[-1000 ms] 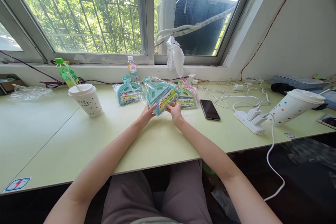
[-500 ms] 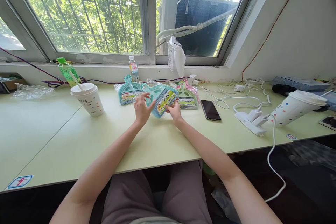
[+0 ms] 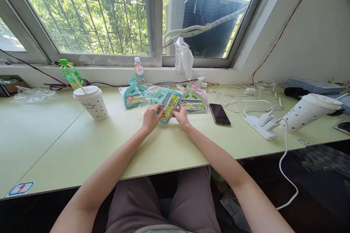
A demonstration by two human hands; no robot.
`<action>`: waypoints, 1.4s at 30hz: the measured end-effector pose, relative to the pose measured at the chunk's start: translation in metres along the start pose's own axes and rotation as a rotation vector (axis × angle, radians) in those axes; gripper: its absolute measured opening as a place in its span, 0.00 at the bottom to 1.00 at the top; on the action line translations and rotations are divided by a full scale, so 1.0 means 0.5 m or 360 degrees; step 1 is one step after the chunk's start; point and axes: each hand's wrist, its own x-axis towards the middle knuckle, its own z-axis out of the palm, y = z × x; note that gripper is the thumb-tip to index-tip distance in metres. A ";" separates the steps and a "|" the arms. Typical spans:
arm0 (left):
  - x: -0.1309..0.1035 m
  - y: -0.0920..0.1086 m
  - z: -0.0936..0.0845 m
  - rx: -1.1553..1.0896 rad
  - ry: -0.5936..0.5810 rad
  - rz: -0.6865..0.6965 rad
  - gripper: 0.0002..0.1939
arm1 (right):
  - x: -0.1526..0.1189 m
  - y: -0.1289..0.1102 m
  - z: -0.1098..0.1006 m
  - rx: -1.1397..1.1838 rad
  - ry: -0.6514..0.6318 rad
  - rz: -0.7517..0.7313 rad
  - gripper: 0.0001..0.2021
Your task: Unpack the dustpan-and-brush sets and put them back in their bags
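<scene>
A wrapped teal mini dustpan and brush set [image 3: 171, 103] with a yellow-green label is tilted up between my hands, over the table's middle. My left hand [image 3: 151, 119] is closed on its lower left edge. My right hand [image 3: 181, 116] pinches its right edge, thumb on the label side. Behind to the left lies another teal dustpan set [image 3: 133, 93] in clear wrapping. To the right rests a green dustpan set [image 3: 193, 98], with a pink one [image 3: 202, 94] partly hidden beneath it.
A black phone [image 3: 219, 114] lies right of the sets, near a white power strip [image 3: 261, 127] with cables. A paper cup [image 3: 93, 103] with a straw stands left; a larger cup [image 3: 310, 111] leans right. Bottles [image 3: 139, 71] and a tissue pack [image 3: 183, 58] are by the window.
My left hand, open above the dustpan set before, has come down and closed on its left edge. The set has turned more upright, its handle end swinging away from the left.
</scene>
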 end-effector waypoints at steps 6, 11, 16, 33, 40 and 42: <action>0.002 -0.001 -0.004 -0.0073 0.0034 -0.0224 0.04 | -0.004 -0.001 0.002 -0.0042 -0.0032 0.0004 0.22; 0.007 -0.005 -0.003 -0.0212 0.0053 -0.0388 0.09 | -0.005 -0.002 0.002 -0.0041 -0.0066 0.0020 0.23; 0.009 -0.005 0.000 -0.0199 0.0131 -0.0297 0.12 | 0.001 0.001 0.002 -0.0047 -0.0090 0.0026 0.22; -0.003 0.014 -0.017 0.0642 0.0019 0.0200 0.14 | 0.003 0.005 0.001 -0.0073 -0.0144 0.0055 0.24; -0.003 0.018 -0.016 0.0787 -0.0165 0.0277 0.14 | -0.003 0.002 0.003 -0.0085 -0.0150 0.0072 0.22; -0.003 0.018 -0.018 0.0762 -0.0147 0.0317 0.13 | -0.002 0.002 0.003 -0.0073 -0.0129 0.0081 0.20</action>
